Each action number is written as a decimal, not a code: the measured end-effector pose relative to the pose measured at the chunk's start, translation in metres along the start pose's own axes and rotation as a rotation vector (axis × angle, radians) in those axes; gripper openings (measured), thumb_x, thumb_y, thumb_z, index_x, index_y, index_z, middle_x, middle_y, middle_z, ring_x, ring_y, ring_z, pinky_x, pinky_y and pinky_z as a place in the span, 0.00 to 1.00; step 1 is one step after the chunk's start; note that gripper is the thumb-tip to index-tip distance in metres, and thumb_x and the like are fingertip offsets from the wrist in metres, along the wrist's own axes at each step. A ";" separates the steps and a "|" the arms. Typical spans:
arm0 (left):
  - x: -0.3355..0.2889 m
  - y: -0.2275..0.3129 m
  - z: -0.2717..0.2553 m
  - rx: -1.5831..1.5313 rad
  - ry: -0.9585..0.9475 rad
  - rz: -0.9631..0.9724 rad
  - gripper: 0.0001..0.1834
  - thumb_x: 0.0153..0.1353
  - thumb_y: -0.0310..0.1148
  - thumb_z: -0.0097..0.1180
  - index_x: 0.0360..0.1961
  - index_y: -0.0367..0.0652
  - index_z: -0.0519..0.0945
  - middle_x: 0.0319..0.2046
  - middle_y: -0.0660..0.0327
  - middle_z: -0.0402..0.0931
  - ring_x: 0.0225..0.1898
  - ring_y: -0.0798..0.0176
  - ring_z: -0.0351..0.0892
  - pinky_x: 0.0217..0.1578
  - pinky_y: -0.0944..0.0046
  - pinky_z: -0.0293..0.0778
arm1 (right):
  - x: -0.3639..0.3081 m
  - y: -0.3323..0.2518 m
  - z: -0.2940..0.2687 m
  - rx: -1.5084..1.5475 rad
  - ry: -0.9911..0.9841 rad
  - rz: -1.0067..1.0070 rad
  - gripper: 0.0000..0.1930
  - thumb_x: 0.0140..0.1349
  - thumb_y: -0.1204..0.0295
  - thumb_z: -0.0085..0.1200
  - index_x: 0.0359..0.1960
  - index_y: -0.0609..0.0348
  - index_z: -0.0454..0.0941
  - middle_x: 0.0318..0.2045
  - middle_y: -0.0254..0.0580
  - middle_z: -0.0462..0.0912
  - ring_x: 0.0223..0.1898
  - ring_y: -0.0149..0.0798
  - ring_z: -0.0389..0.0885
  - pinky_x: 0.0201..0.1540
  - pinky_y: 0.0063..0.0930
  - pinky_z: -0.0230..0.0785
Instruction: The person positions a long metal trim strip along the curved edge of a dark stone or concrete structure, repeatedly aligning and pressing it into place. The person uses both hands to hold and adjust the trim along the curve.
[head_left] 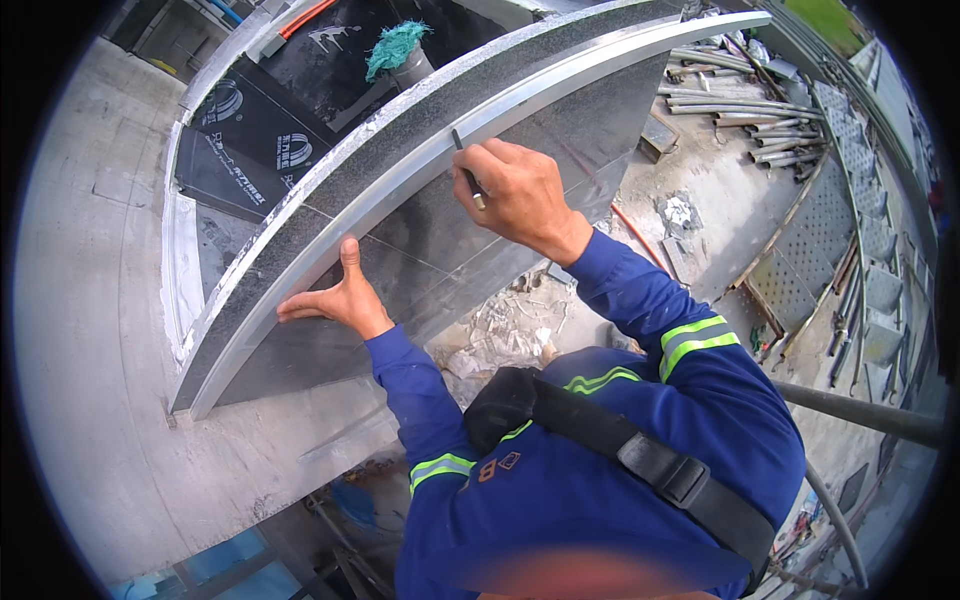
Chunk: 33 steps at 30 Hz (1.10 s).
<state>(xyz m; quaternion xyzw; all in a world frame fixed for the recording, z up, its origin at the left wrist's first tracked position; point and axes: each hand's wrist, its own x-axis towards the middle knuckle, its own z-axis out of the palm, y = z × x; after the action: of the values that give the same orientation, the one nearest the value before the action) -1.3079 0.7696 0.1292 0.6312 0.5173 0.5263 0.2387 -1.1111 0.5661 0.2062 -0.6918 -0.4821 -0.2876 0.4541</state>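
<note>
A long silver metal bar (400,178), like a straightedge, lies along the dark grey stone-tiled ledge (290,232). My left hand (345,297) presses against the bar's near side, thumb and fingers spread wide apart. Farther right along the bar, my right hand (520,190) grips a dark pencil (468,178) with a pale end. Its tip meets the bar or the line right beside it; I cannot tell which. Below the bar, dark tiles with thin joints (430,262) face me.
Behind the ledge are black printed membrane sheets (240,150) and a green mesh bundle (396,48). Metal pipes (740,105) and perforated panels (800,250) lie on the ground at right. Rubble (510,330) is below me. A scaffold tube (860,412) crosses near my right side.
</note>
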 end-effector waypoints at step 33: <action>-0.004 0.023 -0.001 -0.235 0.005 -0.228 0.88 0.41 0.48 0.89 0.82 0.34 0.26 0.82 0.34 0.37 0.84 0.40 0.40 0.82 0.54 0.42 | -0.017 0.201 -0.039 0.585 0.498 0.769 0.49 0.61 0.52 0.76 0.71 0.68 0.58 0.60 0.50 0.65 0.57 0.42 0.74 0.60 0.40 0.73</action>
<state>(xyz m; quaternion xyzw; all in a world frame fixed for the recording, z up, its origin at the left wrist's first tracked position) -1.2995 0.7572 0.1471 0.5347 0.5211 0.5544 0.3677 -0.9292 0.4989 0.1382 -0.5740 -0.1317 -0.1097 0.8007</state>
